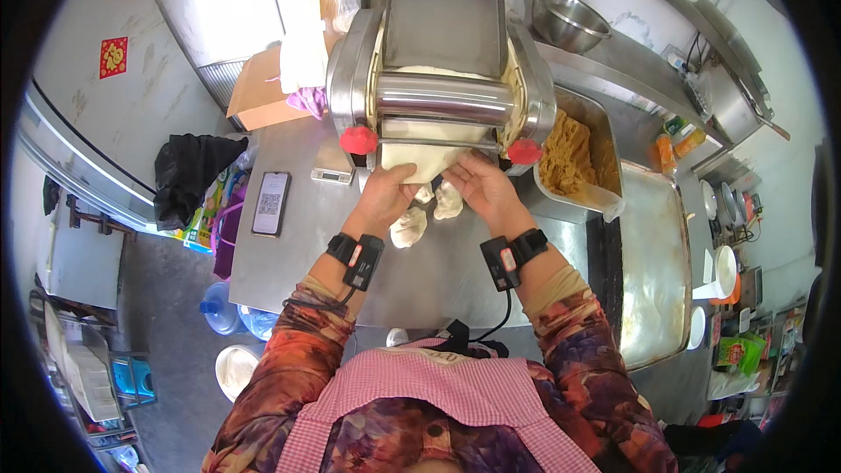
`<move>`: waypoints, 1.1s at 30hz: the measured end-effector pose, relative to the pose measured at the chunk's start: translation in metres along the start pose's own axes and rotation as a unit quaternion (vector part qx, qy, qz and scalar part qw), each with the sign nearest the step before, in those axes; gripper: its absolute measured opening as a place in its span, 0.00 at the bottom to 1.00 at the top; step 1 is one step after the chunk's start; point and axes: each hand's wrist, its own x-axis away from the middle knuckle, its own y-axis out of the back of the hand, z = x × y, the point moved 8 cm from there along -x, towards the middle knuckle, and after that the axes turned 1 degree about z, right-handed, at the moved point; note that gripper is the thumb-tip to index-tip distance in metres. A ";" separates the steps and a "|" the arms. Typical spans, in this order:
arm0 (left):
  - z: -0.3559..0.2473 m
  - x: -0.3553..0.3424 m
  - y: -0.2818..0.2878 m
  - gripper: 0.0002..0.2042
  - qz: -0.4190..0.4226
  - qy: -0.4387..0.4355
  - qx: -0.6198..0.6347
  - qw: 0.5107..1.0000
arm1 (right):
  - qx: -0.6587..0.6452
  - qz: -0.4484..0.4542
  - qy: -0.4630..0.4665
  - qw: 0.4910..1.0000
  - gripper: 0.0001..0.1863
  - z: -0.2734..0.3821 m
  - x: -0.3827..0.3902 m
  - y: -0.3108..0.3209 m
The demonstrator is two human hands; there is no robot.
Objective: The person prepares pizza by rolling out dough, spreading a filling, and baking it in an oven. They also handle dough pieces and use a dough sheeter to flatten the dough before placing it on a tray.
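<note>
left hand (382, 200), right hand (487, 190), angled inward, pinching dough (424, 160)

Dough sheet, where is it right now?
In the head view, the dough sheet is at upper centre, below the steel roller, between two red knobs, held by the left hand and right hand.

Left fingers (404, 172) and right fingers (465, 170) hold a flat, pale dough sheet (420, 159) at a silver metal rolling machine (445, 98) with lobed red knobs (358, 140).
</note>
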 end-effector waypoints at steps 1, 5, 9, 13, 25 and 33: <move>-0.002 0.008 -0.005 0.17 0.023 0.003 0.001 1.000 | 0.050 -0.059 -0.020 0.997 0.18 -0.006 0.001 0.011; -0.004 0.036 -0.005 0.19 0.012 0.034 -0.050 0.998 | 0.053 -0.087 -0.038 0.994 0.18 -0.018 0.016 0.011; -0.006 0.058 -0.005 0.21 0.011 0.057 -0.069 0.996 | 0.028 -0.091 -0.010 0.995 0.21 -0.017 0.041 -0.002; -0.005 0.078 -0.011 0.20 0.031 0.062 -0.044 0.997 | 0.028 -0.056 -0.023 0.998 0.25 -0.018 0.064 -0.019; 0.005 0.123 -0.020 0.21 0.029 0.083 -0.090 0.992 | 0.109 -0.044 -0.046 0.992 0.28 -0.014 0.122 -0.042; 0.018 0.137 -0.054 0.22 0.113 0.101 -0.162 0.975 | 0.094 0.025 -0.010 0.995 0.28 0.024 0.147 -0.053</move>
